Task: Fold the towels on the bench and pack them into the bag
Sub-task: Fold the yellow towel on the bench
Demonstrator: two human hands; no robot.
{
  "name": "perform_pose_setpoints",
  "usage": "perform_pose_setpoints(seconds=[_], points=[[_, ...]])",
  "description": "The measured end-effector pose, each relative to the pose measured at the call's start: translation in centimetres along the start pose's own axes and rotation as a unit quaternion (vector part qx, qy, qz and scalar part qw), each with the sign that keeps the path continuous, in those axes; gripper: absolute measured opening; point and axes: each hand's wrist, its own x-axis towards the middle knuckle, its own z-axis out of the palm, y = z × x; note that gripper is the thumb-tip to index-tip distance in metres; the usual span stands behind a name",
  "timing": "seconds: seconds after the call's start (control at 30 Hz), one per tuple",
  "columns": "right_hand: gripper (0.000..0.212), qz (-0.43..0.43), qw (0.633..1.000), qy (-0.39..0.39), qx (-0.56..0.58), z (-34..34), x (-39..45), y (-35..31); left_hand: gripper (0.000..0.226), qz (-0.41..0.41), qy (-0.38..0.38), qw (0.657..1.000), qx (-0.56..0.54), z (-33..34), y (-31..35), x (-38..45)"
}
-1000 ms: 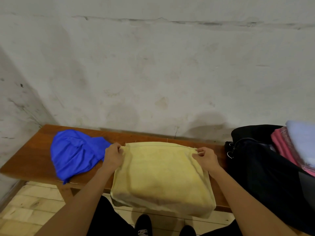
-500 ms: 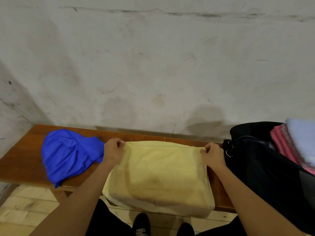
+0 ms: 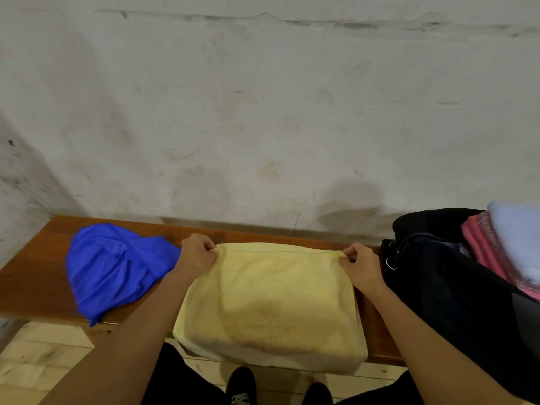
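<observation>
Head view: yellow towel (image 3: 271, 305) lay flat on bench (image 3: 38, 276), near edge hanging over bench front. Long axis ran left-right. Left hand (image 3: 197, 255) pinched far-left corner, right hand (image 3: 361, 266) pinched far-right corner, far hem taut between them. Black bag (image 3: 455, 290) sat just right of right hand, nearer that hand; pink and pale folded towels (image 3: 505, 244) inside. Blue towel (image 3: 114, 267) crumpled, left of left hand. Judged: next fold across long axis.
</observation>
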Motion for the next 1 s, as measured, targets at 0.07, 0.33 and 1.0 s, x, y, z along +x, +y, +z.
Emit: perform_pose_setpoints(seconds=[0.07, 0.33, 1.0], points=[[0.006, 0.002, 1.0, 0.017, 0.004, -0.5, 0.2, -0.1, 0.005, 0.009, -0.021, 1.0, -0.008, -0.7, -0.2, 0.1], [0.009, -0.002, 0.996, 0.062, 0.06, -1.9, 0.5, -1.2, 0.007, 0.029, -0.049, 0.997, -0.045, -3.6, -0.4, 0.8], [0.006, -0.091, 0.975, 0.08, 0.188, -5.7, 1.2, -7.0, 0.021, 0.104, 0.1, 0.981, -0.133, -8.9, 3.3, 0.5]])
